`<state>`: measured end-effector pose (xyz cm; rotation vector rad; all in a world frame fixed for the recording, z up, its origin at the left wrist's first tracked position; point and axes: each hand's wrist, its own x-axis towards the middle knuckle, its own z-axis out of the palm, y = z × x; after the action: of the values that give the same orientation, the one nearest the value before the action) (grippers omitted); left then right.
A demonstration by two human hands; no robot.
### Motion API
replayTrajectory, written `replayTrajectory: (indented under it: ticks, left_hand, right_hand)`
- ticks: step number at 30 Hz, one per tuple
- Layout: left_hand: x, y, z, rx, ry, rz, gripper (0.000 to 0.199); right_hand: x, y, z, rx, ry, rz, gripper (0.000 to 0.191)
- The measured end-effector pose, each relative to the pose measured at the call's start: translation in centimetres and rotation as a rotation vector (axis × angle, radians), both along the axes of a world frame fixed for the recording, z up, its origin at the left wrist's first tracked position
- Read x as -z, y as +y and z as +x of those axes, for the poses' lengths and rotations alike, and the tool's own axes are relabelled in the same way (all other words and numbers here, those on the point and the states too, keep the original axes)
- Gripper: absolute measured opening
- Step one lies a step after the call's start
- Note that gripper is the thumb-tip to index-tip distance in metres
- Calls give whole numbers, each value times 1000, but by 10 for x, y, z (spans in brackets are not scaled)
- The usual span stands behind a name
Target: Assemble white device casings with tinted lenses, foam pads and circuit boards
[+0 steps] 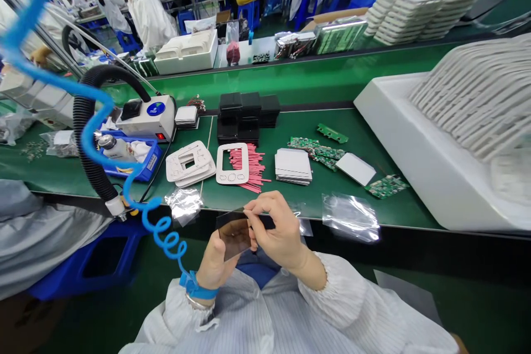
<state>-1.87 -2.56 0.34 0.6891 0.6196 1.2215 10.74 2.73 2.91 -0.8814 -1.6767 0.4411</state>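
Note:
A thin, dark see-through rectangular panel (237, 238) is held tilted in front of my chest, just off the bench edge. My left hand (215, 263) grips its left and lower side, thumb on the near face. At the upper right edge, my right hand (282, 232) pinches with thumb and index finger; whether a film lies between those fingertips I cannot make out. A blue wrist strap (198, 287) with a coiled cord circles my left wrist. Beyond the hands lie white frames (191, 161), pink strips (254, 168) and stacked white rectangular pieces (292, 165).
Black boxes (238, 119) are piled at the bench's back. Green circuit boards (388, 186) lie to the right, beside a large white bin (398, 149) of white parts. Clear plastic bags (352, 218) overhang the front edge. A black hose (78, 121) arches at left near a blue tray (151, 160).

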Motion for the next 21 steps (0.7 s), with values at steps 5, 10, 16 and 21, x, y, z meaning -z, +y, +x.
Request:
replayTrajectory:
  ticks: [5, 10, 16, 21]
  left_hand:
    - [3, 0, 1, -14, 28, 27, 66]
    - [-1, 2, -2, 20, -58, -62, 65]
    - [-1, 12, -10, 457, -198, -291, 85]
    - [-1, 19, -14, 630, -117, -301, 82]
  right_hand:
    - [0, -2, -1, 10, -39, 41, 21]
    - [0, 1, 4, -15, 22, -76, 14]
    - [-20, 20, 26, -408, -138, -456, 16]
    - [-26, 24, 32, -536, -170, -569, 12]
